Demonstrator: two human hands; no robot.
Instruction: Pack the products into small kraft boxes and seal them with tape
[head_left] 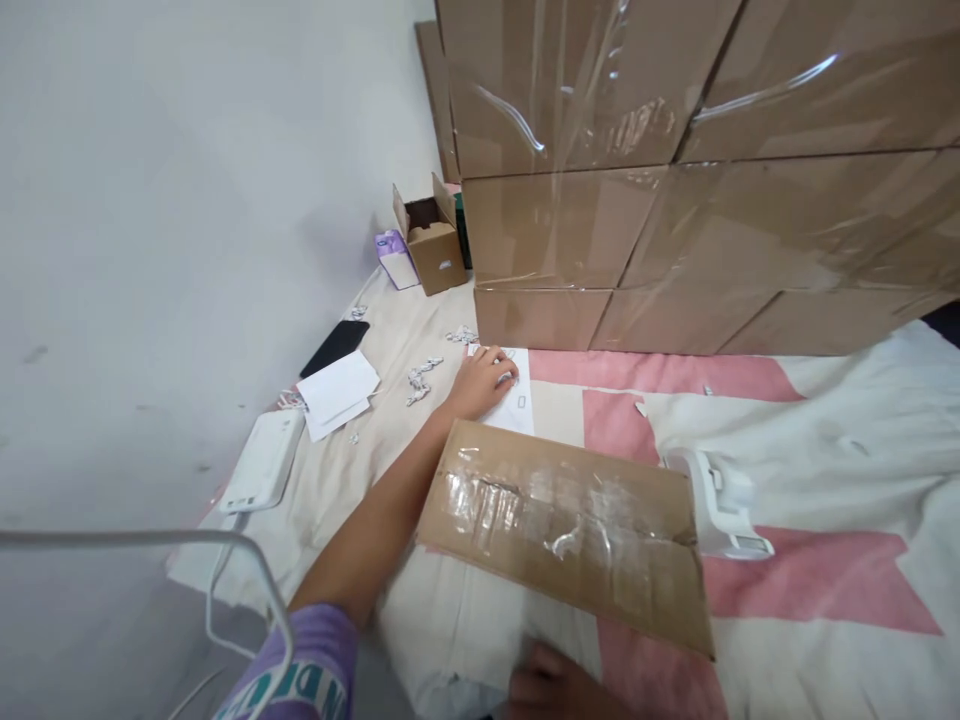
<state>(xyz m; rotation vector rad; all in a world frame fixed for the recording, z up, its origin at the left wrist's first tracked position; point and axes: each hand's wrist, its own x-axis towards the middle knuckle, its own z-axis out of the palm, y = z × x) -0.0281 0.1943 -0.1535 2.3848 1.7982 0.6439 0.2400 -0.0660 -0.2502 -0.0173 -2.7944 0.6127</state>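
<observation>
My left hand [480, 383] rests on a white sheet of paper [519, 412] printed with small outlined shapes. Its fingers are bent and drawn together over a spot on the sheet; whatever they may hold is too small to make out. At the bottom edge, my right hand [555, 688] is dark and smeared by motion, partly out of view. Between the hands lies a flat taped cardboard box [570, 530], covering the lower part of the sheet. Small twisted white pieces [420, 380] are scattered left of my left hand, with another cluster [461, 334] above it.
Large taped cartons [570, 230] form a wall at the back. A white plastic device [724, 505] touches the flat box's right end. Leftward lie folded white papers [337, 393], a black flat object [334, 346] and a white box-shaped device [264, 462] with a cable. A small open carton [439, 262] stands behind.
</observation>
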